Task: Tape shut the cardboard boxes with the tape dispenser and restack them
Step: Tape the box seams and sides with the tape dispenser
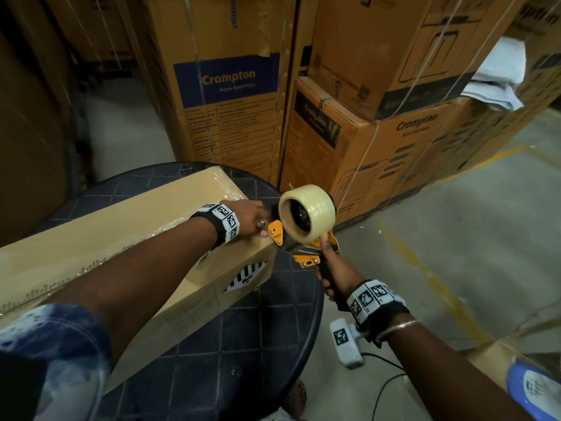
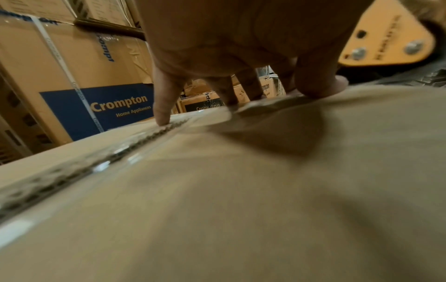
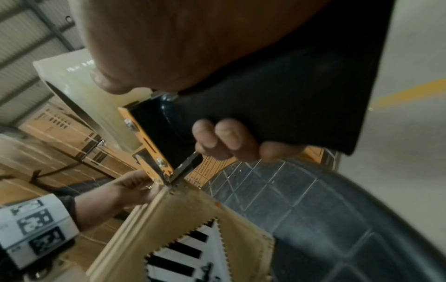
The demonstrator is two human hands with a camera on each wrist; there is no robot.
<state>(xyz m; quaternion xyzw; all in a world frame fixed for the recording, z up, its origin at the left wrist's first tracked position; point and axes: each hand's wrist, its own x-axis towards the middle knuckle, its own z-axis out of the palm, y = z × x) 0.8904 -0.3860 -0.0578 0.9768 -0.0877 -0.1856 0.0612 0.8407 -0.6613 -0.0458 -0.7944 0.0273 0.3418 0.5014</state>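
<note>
A long cardboard box (image 1: 121, 226) lies on a round black table (image 1: 243, 344), with clear tape along its top seam (image 2: 96, 162). My left hand (image 1: 252, 217) presses its fingertips (image 2: 164, 114) down on the box top at the far right end. My right hand (image 1: 334, 268) grips the black handle of the yellow tape dispenser (image 1: 306, 214), which carries a roll of clear tape. The dispenser's blade end (image 3: 169, 181) sits at the box's top corner, right beside my left hand (image 3: 130, 188). A striped label (image 3: 193, 253) shows on the box's end face.
Tall stacks of strapped Crompton cartons (image 1: 230, 95) stand just behind the table, with more (image 1: 394, 141) to the right. Concrete floor with a yellow line (image 1: 491, 156) lies to the right. Another cardboard box (image 1: 491, 360) sits low on the right, and a cable (image 1: 385, 387) runs over the floor.
</note>
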